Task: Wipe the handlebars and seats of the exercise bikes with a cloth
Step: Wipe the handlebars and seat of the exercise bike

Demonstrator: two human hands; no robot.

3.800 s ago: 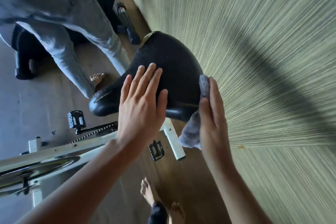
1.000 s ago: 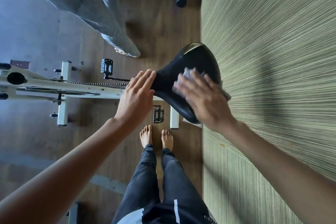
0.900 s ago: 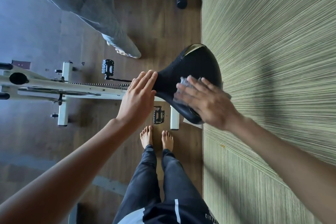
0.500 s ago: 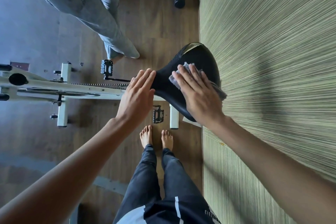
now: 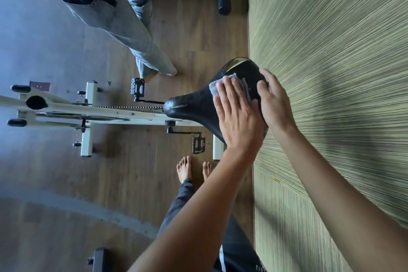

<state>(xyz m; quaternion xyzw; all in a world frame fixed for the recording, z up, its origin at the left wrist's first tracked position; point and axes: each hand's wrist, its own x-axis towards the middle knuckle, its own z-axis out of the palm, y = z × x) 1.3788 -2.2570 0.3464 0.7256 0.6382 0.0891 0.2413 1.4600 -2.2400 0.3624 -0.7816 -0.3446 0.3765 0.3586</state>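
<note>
The black bike seat point(image 5: 192, 106) tops a white exercise bike frame point(image 5: 88, 112), seen from above. A grey cloth point(image 5: 215, 87) lies on the seat's wide rear part. My left hand point(image 5: 238, 117) presses flat on the cloth with straight fingers and covers most of it. My right hand point(image 5: 274, 104) rests on the seat's rear right edge, beside the cloth, and holds nothing. The seat's narrow nose is uncovered. The handlebars are out of view.
Another person in grey jeans point(image 5: 123, 17) stands just beyond the bike, a bare foot near the far pedal point(image 5: 137, 89). A second machine's base point(image 5: 224, 2) is at the top. A green striped surface point(image 5: 331, 73) runs along the right. My bare feet point(image 5: 185, 168) stand by the near pedal point(image 5: 198, 144).
My left hand left the seat's nose and now presses the cloth. My right hand came off the cloth and moved right to the seat's rear edge.
</note>
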